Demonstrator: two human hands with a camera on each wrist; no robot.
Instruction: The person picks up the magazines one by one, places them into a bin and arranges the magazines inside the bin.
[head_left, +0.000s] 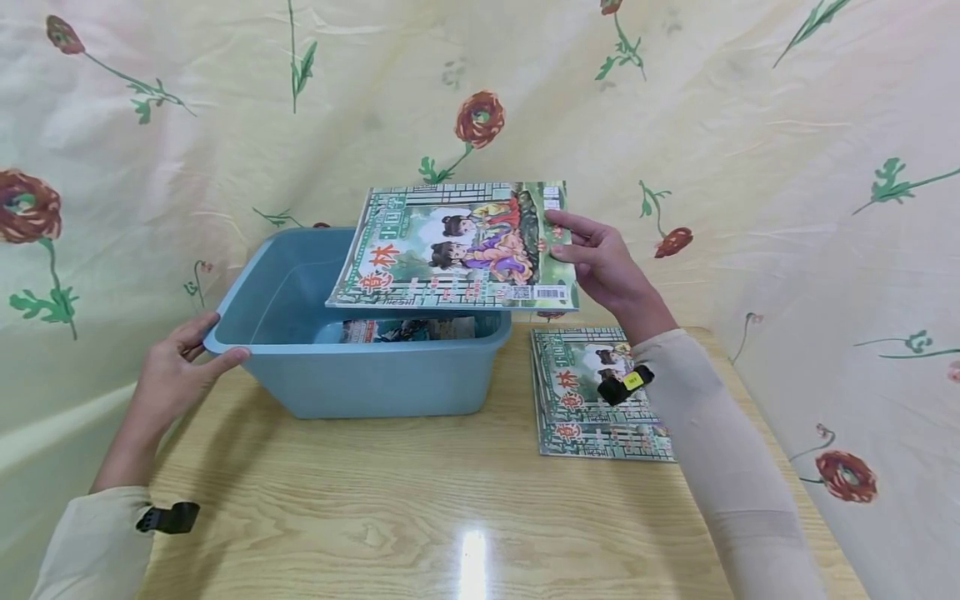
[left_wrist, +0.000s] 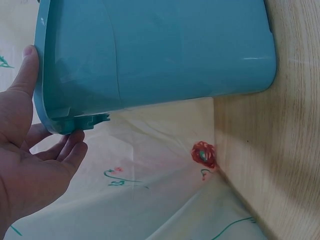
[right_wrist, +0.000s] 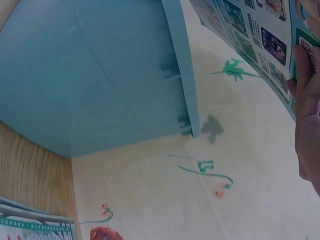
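Note:
A blue plastic bin [head_left: 375, 375] stands on the wooden table [head_left: 420, 508]; a magazine [head_left: 408, 330] lies inside it. My left hand [head_left: 176, 367] grips the bin's left rim, thumb on top and fingers under the lip, as the left wrist view shows around the bin [left_wrist: 155, 55] with the hand [left_wrist: 35, 150]. My right hand [head_left: 600, 258] pinches the right edge of a green illustrated magazine [head_left: 457, 246] and holds it level above the bin's right side. In the right wrist view the magazine [right_wrist: 250, 40] hangs over the bin [right_wrist: 95, 75] by my fingers [right_wrist: 307, 105].
A stack of similar magazines [head_left: 592, 400] lies on the table to the right of the bin, partly under my right forearm. A floral cloth [head_left: 787, 208] hangs behind and on both sides of the table.

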